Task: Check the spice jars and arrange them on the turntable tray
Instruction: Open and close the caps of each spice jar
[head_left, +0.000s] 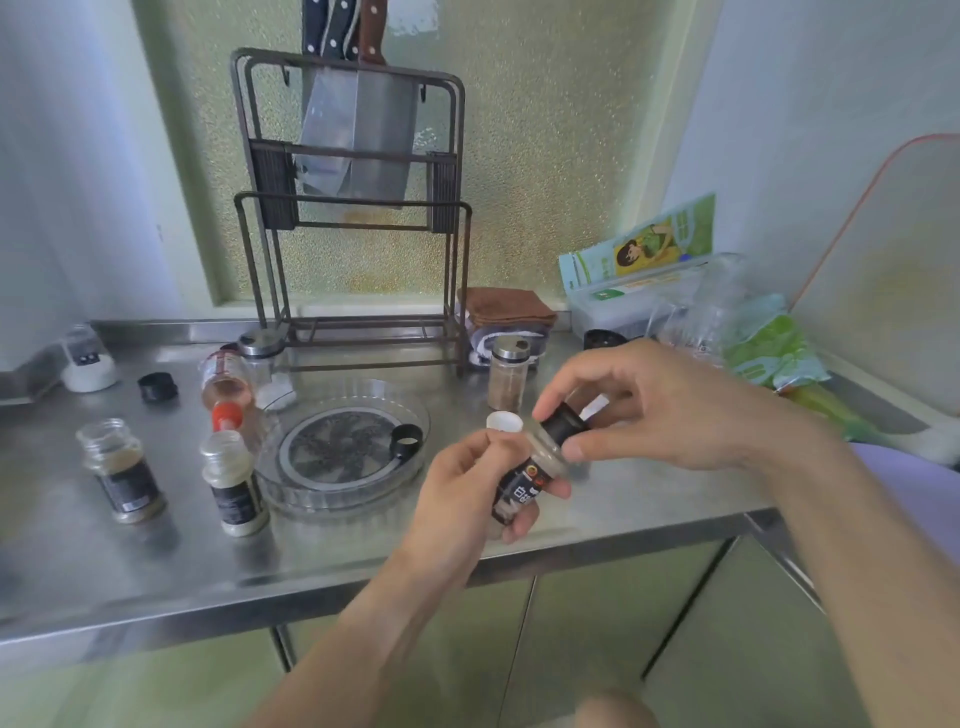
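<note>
Jar with a dark label is sitting tilted in the left hand, fingers curling around its body above the steel counter's front edge. The right hand is pinching the black cap at the jar's neck — thumb and fingertips wrapping it. Just left, the clear turntable tray is carrying only a black ring. Two uncapped jars are standing left of the tray — a metal-lidded jar behind.
</note>
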